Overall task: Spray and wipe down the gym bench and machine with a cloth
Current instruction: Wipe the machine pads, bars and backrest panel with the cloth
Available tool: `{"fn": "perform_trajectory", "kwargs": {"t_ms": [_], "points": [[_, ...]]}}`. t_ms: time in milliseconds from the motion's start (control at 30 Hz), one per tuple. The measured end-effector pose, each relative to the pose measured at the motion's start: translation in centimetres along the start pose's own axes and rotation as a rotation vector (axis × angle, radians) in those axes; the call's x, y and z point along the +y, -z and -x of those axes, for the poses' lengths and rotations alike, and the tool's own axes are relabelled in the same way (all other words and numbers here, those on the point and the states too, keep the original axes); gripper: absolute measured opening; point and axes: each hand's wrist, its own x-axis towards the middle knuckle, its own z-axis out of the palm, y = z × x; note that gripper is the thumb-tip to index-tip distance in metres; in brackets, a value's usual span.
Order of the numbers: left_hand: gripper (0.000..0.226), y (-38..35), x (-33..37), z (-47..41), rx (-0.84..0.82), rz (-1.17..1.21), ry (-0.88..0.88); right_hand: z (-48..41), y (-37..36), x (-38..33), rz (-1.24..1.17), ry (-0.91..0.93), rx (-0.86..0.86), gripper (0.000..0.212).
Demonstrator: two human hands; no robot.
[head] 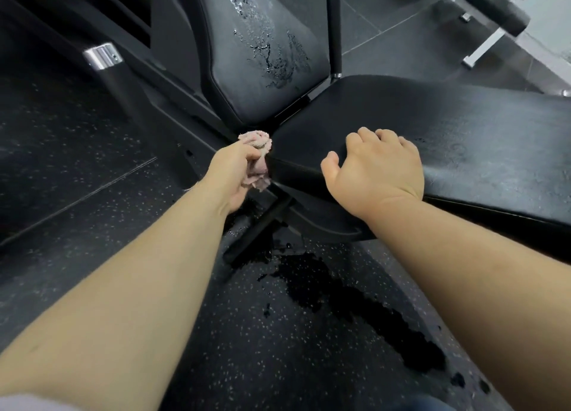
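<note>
A black padded seat (463, 126) of the gym machine fills the middle right. Its tilted back pad (256, 46) rises behind, beaded with spray droplets. My left hand (234, 175) grips a bunched pink cloth (258, 160) and holds it against the seat's near-left corner edge. My right hand (377, 169) rests on the seat's near edge, fingers bent over the pad and holding nothing.
A black handle with a chrome cap (334, 27) stands upright behind the seat, and another chrome-capped bar (103, 58) sticks out at left. A wet dark puddle (355, 305) spreads on the speckled rubber floor below the seat. A white-framed machine (494, 12) stands at top right.
</note>
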Motion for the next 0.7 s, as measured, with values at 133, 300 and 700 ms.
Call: {"fn": "perform_trajectory", "kwargs": {"t_ms": [133,300,700], "points": [[0.015,-0.6,-2.0,3.1,0.043,-0.109,-0.118,0.2,0.2,-0.1,0.006,-0.005,0.021,0.049],[0.020,-3.2,-4.4,7.1,0.117,-0.102,-0.106,0.4,0.4,-0.1,-0.015,0.017,-0.004,0.042],[0.021,-4.8,-3.5,5.9,0.345,0.034,-0.081,3.7,1.1,6.1,0.167,-0.048,0.067,0.049]]}}
